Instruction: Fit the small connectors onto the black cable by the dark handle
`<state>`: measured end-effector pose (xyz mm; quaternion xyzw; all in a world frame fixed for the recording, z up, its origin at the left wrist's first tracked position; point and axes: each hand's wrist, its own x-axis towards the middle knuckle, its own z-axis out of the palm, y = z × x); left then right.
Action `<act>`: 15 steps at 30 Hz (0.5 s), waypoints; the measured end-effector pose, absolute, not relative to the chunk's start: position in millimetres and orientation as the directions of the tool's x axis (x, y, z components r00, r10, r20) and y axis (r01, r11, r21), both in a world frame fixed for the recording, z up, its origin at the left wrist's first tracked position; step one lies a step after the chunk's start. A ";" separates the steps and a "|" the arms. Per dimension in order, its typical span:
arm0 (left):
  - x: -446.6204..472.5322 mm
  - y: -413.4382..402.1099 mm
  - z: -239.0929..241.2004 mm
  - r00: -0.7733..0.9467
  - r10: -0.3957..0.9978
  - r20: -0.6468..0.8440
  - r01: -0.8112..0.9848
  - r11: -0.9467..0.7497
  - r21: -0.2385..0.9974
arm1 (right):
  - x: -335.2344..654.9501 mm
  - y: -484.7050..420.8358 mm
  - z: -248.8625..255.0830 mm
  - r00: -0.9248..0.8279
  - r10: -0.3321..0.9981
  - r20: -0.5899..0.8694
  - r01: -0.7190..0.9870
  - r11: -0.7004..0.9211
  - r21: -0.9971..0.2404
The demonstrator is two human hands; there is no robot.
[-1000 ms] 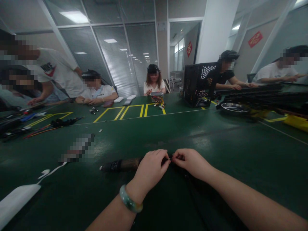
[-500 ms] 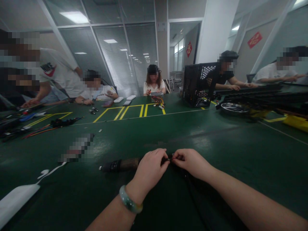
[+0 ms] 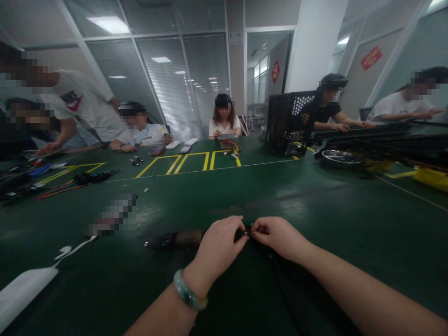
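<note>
My left hand (image 3: 219,240), with a green bangle on its wrist, is closed in a pinch at a small shiny metal piece (image 3: 245,233). My right hand (image 3: 276,233) is pinched too, its fingertips close against the same spot; what they grip is too small to name. Behind and beside my left hand lies a dark, rod-shaped tool with a brownish middle, resembling an in-line electric screwdriver (image 3: 187,239). Its metal tip points left, and my hand hides its other end. A black cable (image 3: 280,280) runs toward the front edge from under my right hand.
A phone-like object (image 3: 115,212) with a white cable lies left on the green table (image 3: 196,196). Wire bundles (image 3: 91,177) lie farther left. A black computer case (image 3: 290,121) stands at the back right, near a fan-like ring (image 3: 341,156). Several people sit or stand around.
My hands stay almost where they were; slightly more of the shiny piece shows between my fingertips. At the left, the standing person has shifted a little, and a seated person's raised hand has moved.
</note>
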<state>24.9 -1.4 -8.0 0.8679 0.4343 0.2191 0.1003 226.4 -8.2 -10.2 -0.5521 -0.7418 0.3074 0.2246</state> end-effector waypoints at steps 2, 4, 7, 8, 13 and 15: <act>24.8 -0.8 -9.0 0.527 0.797 0.295 0.707 -0.604 0.369 | 226.3 -8.8 -9.5 -0.294 0.956 -0.003 0.679 0.207 -0.704; 25.0 -0.6 -9.2 0.536 0.789 0.300 0.698 -0.615 0.368 | 226.2 -9.2 -9.3 -0.298 0.954 0.001 0.682 0.214 -0.700; 25.5 -1.1 -8.0 0.555 0.776 0.300 0.687 -0.631 0.361 | 226.1 -9.2 -9.7 -0.294 0.956 -0.007 0.690 0.207 -0.693; 25.8 -1.4 -7.3 0.563 0.771 0.297 0.684 -0.636 0.357 | 226.0 -9.1 -9.9 -0.291 0.957 -0.010 0.693 0.204 -0.692; 26.4 -2.7 -4.2 0.562 0.774 0.292 0.689 -0.633 0.353 | 225.8 -9.3 -9.5 -0.294 0.956 -0.011 0.684 0.202 -0.701; 26.2 -2.7 -4.4 0.531 0.798 0.286 0.708 -0.602 0.368 | 226.0 -9.6 -8.6 -0.293 0.956 -0.012 0.676 0.199 -0.710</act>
